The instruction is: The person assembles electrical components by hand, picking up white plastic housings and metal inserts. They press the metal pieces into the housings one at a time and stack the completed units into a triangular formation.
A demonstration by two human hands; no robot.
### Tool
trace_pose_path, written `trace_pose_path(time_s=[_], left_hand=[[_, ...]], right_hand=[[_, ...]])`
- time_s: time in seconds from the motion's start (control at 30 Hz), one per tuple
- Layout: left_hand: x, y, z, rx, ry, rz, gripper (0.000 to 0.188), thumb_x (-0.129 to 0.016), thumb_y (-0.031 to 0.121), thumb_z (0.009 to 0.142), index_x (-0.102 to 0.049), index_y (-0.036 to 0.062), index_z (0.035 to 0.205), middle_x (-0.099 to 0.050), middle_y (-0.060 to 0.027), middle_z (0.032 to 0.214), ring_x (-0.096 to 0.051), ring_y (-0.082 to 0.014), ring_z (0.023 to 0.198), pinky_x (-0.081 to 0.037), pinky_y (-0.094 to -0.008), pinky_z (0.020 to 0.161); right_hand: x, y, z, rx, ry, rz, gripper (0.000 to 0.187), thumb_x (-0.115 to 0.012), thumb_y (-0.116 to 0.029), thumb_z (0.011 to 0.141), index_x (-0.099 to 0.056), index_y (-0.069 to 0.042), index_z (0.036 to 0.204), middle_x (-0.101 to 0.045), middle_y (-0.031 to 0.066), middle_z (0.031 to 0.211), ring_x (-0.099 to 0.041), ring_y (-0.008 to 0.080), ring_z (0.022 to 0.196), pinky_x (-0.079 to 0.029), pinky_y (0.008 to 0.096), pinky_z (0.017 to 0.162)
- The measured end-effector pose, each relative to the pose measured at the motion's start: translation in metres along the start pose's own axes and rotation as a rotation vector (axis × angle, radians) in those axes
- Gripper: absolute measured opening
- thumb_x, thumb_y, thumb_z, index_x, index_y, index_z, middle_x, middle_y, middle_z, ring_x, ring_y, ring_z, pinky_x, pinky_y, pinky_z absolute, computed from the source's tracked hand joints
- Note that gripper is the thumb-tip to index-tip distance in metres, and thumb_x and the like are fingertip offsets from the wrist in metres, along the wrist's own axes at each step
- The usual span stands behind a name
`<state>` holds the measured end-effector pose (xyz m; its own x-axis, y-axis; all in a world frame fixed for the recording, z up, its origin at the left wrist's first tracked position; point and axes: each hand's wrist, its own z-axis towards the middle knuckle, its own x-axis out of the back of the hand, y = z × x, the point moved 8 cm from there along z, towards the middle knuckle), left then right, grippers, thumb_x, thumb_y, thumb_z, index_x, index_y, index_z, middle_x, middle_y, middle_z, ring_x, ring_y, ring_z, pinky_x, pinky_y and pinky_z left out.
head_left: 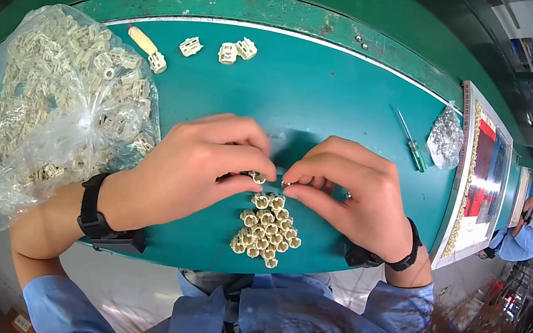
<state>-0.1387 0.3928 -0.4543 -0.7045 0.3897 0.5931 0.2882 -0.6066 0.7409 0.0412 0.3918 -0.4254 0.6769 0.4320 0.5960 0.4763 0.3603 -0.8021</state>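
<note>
My left hand (201, 160) is closed on a cream plastic socket (257, 177), its round end showing between thumb and fingertips. Just to the right, my right hand (354, 187) pinches a tiny metal piece (286, 184), too small to name. Another small shiny bit (348, 195) shows against the curled fingers of that hand. The two sets of fingertips face each other, a short gap apart. Below them, a cluster of cream plastic sockets (267, 228) stands on the green mat (362, 91), openings upward and packed side by side.
A big clear bag (67, 107) of similar sockets fills the left. Several loose sockets (228, 54) and a wooden-handled tool (141, 41) lie at the back. To the right are a green-handled screwdriver (416, 155), a small bag of metal parts (446, 138) and a white-framed tray (454, 189).
</note>
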Motion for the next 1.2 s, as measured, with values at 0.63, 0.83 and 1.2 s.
trace_pose_path(time_s=[0.63,0.83,1.2], left_hand=[[0.005,-0.029,-0.017,0.154,0.032,-0.084,0.063,-0.098,0.000,0.080,-0.078,0.0097,0.139,-0.072,-0.0037,0.096,-0.065,-0.0176,0.080,-0.058,-0.0324,0.071],[-0.004,-0.029,-0.008,0.151,0.023,-0.096,0.063,-0.098,-0.001,0.080,-0.078,0.0093,0.139,-0.074,-0.0038,0.099,-0.066,-0.0172,0.081,-0.059,-0.0324,0.072],[-0.018,-0.030,0.003,0.188,-0.139,-0.227,0.059,-0.091,-0.009,0.084,-0.079,0.0105,0.139,-0.080,-0.0039,0.108,-0.074,-0.0191,0.092,-0.064,-0.0321,0.083]], right_hand=[[-0.049,-0.004,0.023,0.157,0.088,-0.084,0.022,-0.098,-0.003,0.086,-0.086,-0.003,0.105,-0.079,0.0090,0.099,-0.076,0.0231,0.083,-0.062,0.0365,0.068],[-0.041,0.003,0.018,0.152,0.091,-0.090,0.023,-0.098,-0.003,0.086,-0.087,-0.003,0.106,-0.079,0.0082,0.100,-0.075,0.0221,0.083,-0.061,0.0359,0.068],[0.080,0.074,-0.013,-0.256,0.066,-0.346,0.017,-0.096,-0.005,0.088,-0.088,-0.005,0.103,-0.078,0.0069,0.094,-0.072,0.0193,0.078,-0.055,0.0325,0.068]])
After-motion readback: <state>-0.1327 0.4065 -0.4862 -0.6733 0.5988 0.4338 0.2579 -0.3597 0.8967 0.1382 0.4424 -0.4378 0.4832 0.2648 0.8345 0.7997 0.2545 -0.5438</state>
